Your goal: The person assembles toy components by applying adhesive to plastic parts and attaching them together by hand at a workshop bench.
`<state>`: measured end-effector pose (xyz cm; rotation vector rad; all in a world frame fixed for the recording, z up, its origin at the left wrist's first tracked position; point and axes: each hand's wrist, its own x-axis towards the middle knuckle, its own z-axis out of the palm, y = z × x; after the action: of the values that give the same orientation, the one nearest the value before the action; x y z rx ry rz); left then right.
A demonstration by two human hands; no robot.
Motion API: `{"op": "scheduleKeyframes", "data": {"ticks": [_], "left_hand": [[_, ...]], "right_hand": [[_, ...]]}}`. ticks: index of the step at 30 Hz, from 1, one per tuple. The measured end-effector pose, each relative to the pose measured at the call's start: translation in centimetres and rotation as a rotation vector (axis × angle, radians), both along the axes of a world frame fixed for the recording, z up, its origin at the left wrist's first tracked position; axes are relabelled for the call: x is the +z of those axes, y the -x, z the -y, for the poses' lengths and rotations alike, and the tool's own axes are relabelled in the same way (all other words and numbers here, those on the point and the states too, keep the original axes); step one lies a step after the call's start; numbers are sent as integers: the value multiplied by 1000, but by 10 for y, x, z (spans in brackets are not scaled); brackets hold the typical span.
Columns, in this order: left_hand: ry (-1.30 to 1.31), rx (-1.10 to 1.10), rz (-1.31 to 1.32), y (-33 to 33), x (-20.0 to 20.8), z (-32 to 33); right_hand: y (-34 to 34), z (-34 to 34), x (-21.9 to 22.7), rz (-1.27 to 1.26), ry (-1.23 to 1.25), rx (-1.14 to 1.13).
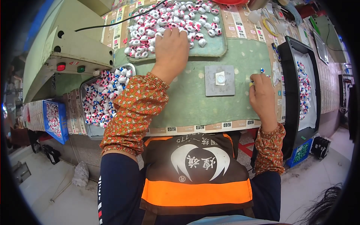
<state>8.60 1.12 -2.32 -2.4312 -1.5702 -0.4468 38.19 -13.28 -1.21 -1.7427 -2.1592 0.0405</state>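
My left hand [171,50] reaches over a shallow tray [216,51] of small white-and-pink plastic pieces [165,15]. Its fingers are bent down among the pieces, and the fingertips are hidden. On the right side of the green mat, my right hand [261,93] is closed, knuckles up, with a bit of yellow showing by the thumb. What it grips is mostly hidden. A tiny blue, red and white piece [262,70] shows just beyond its fingers; whether they touch it I cannot tell. Between the hands lies a square grey plate [210,88] with a round metal seat [220,79] in its middle.
A pale green machine housing [80,52] with red and green buttons stands at the left. Below it, a metal tray [93,131] holds white, pink and blue pieces. A black bin [290,97] with similar pieces stands at the right. A black cable [112,24] crosses the far left.
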Motion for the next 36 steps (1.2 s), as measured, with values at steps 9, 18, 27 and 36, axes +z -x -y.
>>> {"op": "scheduleKeyframes", "data": {"ticks": [9,18,27,36], "left_hand": [[149,-97,260,-5,-14,3],[658,-207,1241,21,18,49],[1142,-57,1625,48,23,127],[1278,59,1904,38,-4,163]], "right_hand": [[-2,10,-15,-74,38,-3],[-5,1,-12,-218,32,39],[17,-3,-6,-570,210,-92],[58,-21,0,-483,263,65]]}}
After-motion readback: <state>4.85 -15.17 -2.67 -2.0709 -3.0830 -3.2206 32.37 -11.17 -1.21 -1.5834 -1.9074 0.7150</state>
